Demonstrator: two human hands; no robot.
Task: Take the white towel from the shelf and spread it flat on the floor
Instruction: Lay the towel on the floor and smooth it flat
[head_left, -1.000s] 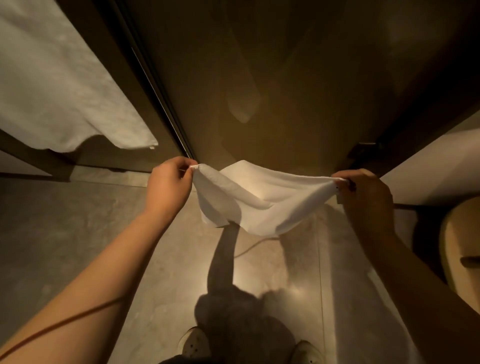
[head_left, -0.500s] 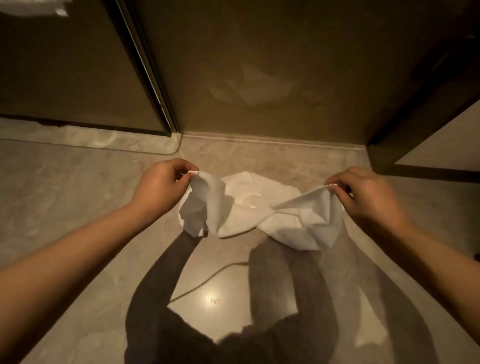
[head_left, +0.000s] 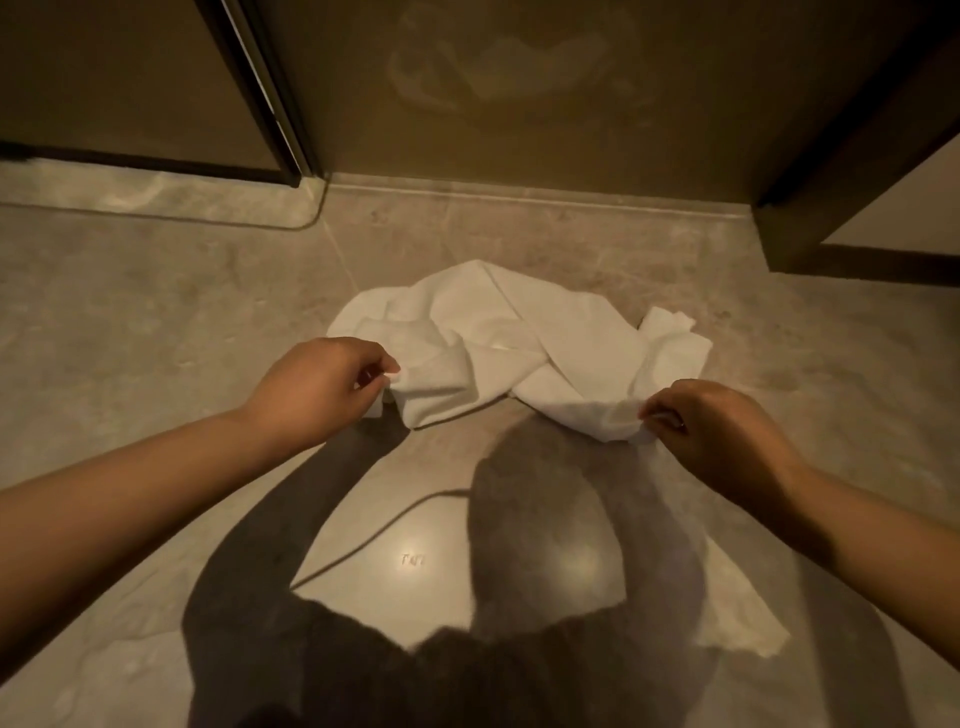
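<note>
Dark door frame (head_left: 260, 88) stood at far left, meeting the stone floor (head_left: 130, 322); left hand (head_left: 317, 387) pinched the near-left corner of the white towel (head_left: 519, 343). Towel lay crumpled and folded over itself on the floor, just short of the brown wall (head_left: 519, 104). Right hand (head_left: 722, 431) pinched its near-right corner; dark cabinet base (head_left: 810, 228) stood nearby, apart from the towel.

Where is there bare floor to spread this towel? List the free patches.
Bare tile lies left of the white towel, out to the dark door frame, and right of it toward the dark corner post. The near floor under the arms is bare too. The strip between towel and back wall is narrow. The left hand and right hand pinch the near edge.
</note>
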